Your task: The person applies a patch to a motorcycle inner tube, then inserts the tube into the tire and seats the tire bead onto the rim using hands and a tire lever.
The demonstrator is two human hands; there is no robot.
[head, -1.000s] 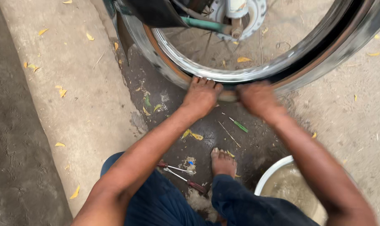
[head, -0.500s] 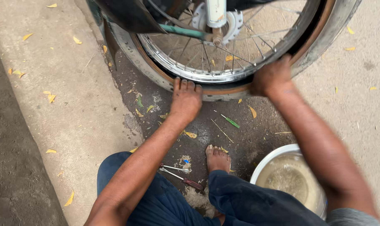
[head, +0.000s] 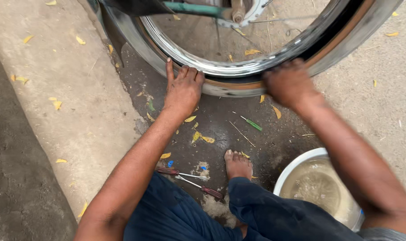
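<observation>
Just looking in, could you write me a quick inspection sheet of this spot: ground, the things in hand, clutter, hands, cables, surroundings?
Surface: concrete ground, dark wet patch below the wheel.
Job's things: tyre on a shiny rim.
Clutter: two screwdrivers, green tool, yellow leaves.
Grippers: left hand and right hand press on the tyre.
Cables: nothing seen.
Surroundings: basin of murky water, bare foot.

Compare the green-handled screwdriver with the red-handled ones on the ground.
The green-handled screwdriver lies alone on the dark wet patch below the tyre; the two red-handled screwdrivers lie as a pair beside the bare foot. The green one looks shorter, with a thinner handle. All lie flat on the ground, untouched by either hand.
</observation>
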